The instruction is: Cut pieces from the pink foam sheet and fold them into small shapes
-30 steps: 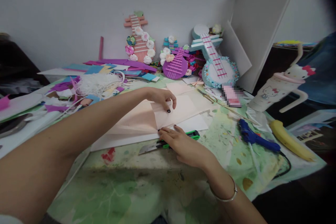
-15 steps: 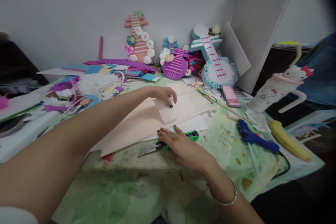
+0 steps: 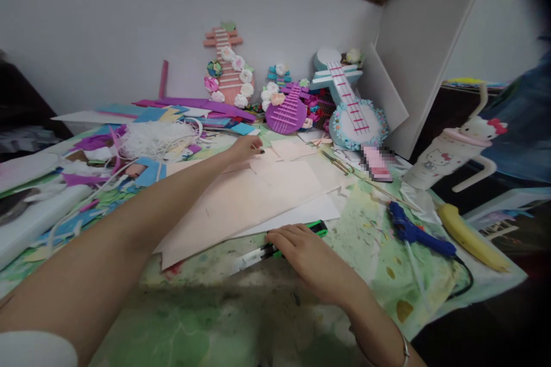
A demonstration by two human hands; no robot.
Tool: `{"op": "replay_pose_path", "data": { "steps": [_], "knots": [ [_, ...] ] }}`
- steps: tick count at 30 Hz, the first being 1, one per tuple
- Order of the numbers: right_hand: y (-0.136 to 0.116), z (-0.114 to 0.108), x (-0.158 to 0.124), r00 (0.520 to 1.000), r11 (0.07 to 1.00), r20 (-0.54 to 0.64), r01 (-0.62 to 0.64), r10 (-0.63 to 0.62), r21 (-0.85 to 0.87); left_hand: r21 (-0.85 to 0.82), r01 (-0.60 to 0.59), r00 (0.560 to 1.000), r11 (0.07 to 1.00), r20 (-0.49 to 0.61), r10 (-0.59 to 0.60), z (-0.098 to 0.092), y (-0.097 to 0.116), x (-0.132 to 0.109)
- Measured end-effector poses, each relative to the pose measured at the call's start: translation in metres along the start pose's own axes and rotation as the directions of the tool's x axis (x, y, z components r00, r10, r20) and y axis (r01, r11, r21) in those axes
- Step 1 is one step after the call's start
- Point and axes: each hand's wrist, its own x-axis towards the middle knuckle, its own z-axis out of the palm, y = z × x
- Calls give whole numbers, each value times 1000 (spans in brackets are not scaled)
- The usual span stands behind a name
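Note:
My right hand (image 3: 301, 252) lies over a green and black utility knife (image 3: 319, 228), fingers curled around its handle. Its wide blade sticks out to the left, above the table's near side. Beyond it, pale peach sheets (image 3: 241, 206) lie overlapping, with a white sheet (image 3: 297, 212) partly under them. My left hand (image 3: 246, 150) reaches across to the far edge of these sheets. Its fingers are loosely bent and apart, with nothing visible in them. Just right of it rests a smaller peach piece (image 3: 295, 149).
Coloured scraps and white shredded strands (image 3: 148, 139) heap at the left. Decorated instrument models (image 3: 287, 112) lean on the wall. To the right are scissors (image 3: 338, 163), a pink phone-like item (image 3: 376, 163), a blue glue gun (image 3: 415, 232), a banana (image 3: 473, 238) and a tumbler (image 3: 447, 157).
My left hand has moved away and left, off the middle of the peach sheets. The piece beneath it now lies flat. My right hand has curled more closely around the utility knife.

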Motion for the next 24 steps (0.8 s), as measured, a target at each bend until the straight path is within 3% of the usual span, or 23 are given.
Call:
{"op": "replay_pose_path", "data": {
  "steps": [4,8,16,24],
  "knots": [
    [1,0,-1,999,998,-15,-50,50,-32,87,167,984,982,-74,-161,-16,-42,-13],
    [9,-1,-7,989,991,-81,-126,121,-53,126,278,961,952,-42,-275,-24,-63,-21],
    [41,-3,-26,930,957,-234,-291,284,2,61,316,943,947,84,-321,-27,-58,-22],
    [84,3,-50,770,867,-444,-498,458,29,44,340,939,940,33,-341,-32,-62,3]
  ]
}}
